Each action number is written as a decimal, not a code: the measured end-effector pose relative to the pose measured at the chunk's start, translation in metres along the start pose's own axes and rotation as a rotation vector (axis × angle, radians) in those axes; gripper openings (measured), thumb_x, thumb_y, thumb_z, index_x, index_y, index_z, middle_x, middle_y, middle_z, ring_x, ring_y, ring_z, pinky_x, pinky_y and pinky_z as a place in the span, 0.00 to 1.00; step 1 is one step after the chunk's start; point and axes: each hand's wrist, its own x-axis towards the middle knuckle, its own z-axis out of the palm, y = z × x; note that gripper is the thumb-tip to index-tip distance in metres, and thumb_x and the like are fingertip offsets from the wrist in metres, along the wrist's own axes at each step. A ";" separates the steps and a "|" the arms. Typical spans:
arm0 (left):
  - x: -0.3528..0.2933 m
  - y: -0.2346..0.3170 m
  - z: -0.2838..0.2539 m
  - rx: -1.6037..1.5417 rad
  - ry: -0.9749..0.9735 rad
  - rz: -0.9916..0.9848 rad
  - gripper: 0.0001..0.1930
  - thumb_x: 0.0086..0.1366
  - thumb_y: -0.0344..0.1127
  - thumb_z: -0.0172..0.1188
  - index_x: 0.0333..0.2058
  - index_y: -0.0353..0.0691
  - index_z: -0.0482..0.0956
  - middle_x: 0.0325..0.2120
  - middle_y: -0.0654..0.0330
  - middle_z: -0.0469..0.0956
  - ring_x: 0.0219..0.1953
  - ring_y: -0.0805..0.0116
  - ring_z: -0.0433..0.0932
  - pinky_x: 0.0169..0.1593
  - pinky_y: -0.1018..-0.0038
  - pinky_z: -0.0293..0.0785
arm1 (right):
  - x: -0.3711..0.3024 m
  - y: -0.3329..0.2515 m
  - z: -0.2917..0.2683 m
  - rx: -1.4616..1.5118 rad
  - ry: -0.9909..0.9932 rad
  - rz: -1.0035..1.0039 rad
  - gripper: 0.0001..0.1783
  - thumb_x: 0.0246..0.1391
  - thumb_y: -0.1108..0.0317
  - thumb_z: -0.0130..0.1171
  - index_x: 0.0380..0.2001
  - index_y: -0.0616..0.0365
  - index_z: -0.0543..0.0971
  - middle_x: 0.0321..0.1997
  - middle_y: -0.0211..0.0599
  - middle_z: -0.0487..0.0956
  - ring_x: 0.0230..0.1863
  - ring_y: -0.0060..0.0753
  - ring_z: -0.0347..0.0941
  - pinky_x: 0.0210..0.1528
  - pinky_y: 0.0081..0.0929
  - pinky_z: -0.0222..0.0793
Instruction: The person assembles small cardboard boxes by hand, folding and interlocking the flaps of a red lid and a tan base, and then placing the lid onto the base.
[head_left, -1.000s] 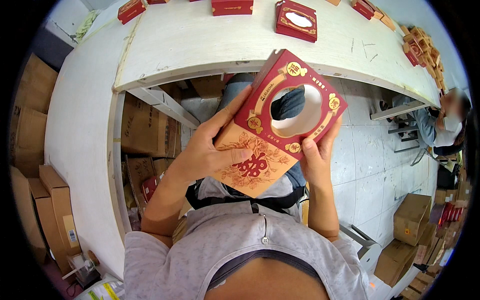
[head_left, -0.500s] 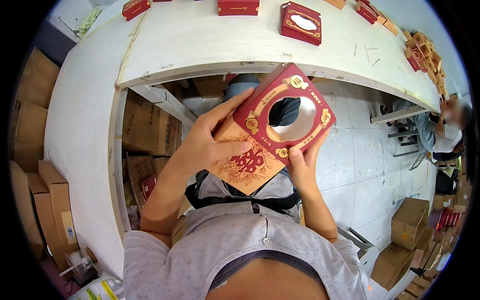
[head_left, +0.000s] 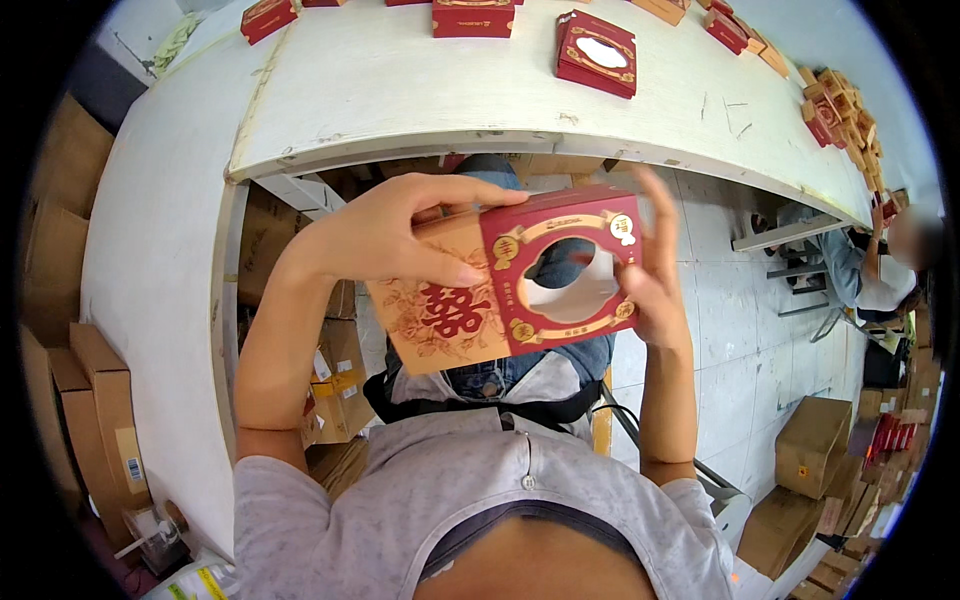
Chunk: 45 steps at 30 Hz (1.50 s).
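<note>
A gift box is held in front of my lap. Its red cardboard sleeve (head_left: 600, 332) has a scalloped window and gold trim; through the window show a white inside and my dark blue trousers. An orange floral part (head_left: 440, 345) with a red emblem sticks out of the sleeve's left end. My left hand (head_left: 375, 230) is closed on the box from above, thumb on the orange face and fingers along the top edge. My right hand (head_left: 658, 285) is at the sleeve's right end, its thumb by the window and its blurred fingers raised and spread.
A white table (head_left: 400, 90) curves ahead and down my left. On it are a stack of red window sleeves (head_left: 575, 80), a red box (head_left: 473, 20) and a pile of orange boxes (head_left: 850, 120). Cartons (head_left: 815, 445) stand right; another person (head_left: 885, 265) sits far right.
The box has turned clockwise from a steep slant to nearly level. My right hand has moved up from the lower corner to the right end, its fingers now lifted.
</note>
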 end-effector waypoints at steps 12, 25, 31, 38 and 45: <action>-0.008 -0.036 0.038 -0.373 0.614 0.425 0.34 0.60 0.50 0.50 0.56 0.34 0.52 0.55 0.52 0.58 0.54 0.67 0.64 0.52 0.72 0.67 | -0.007 0.014 0.022 0.126 0.241 0.070 0.39 0.39 0.83 0.42 0.59 0.54 0.51 0.45 0.41 0.70 0.38 0.30 0.73 0.39 0.24 0.70; -0.004 -0.040 0.051 -0.135 0.661 0.214 0.21 0.66 0.39 0.42 0.55 0.40 0.53 0.56 0.56 0.57 0.53 0.72 0.62 0.55 0.75 0.60 | -0.018 0.018 0.017 0.140 0.134 0.103 0.42 0.40 0.80 0.42 0.61 0.53 0.43 0.51 0.41 0.64 0.44 0.28 0.67 0.43 0.23 0.67; 0.003 -0.031 0.065 -0.166 0.619 0.274 0.19 0.68 0.37 0.40 0.54 0.39 0.54 0.54 0.55 0.56 0.56 0.69 0.56 0.59 0.73 0.50 | -0.020 0.019 0.038 0.162 0.123 0.100 0.43 0.41 0.79 0.43 0.61 0.51 0.40 0.53 0.41 0.59 0.51 0.30 0.63 0.50 0.29 0.64; 0.003 -0.035 0.068 -0.094 0.645 0.345 0.20 0.68 0.40 0.38 0.55 0.37 0.55 0.55 0.53 0.57 0.56 0.69 0.57 0.58 0.74 0.51 | -0.023 0.030 0.030 0.114 0.122 -0.063 0.41 0.42 0.73 0.48 0.61 0.55 0.44 0.54 0.43 0.58 0.55 0.34 0.60 0.56 0.32 0.59; -0.005 -0.030 0.068 -0.348 0.698 0.292 0.16 0.64 0.33 0.47 0.50 0.37 0.64 0.50 0.56 0.64 0.50 0.72 0.63 0.53 0.77 0.58 | -0.030 0.029 0.019 -0.285 0.060 -0.101 0.42 0.42 0.65 0.53 0.60 0.62 0.47 0.62 0.51 0.51 0.60 0.41 0.56 0.59 0.34 0.53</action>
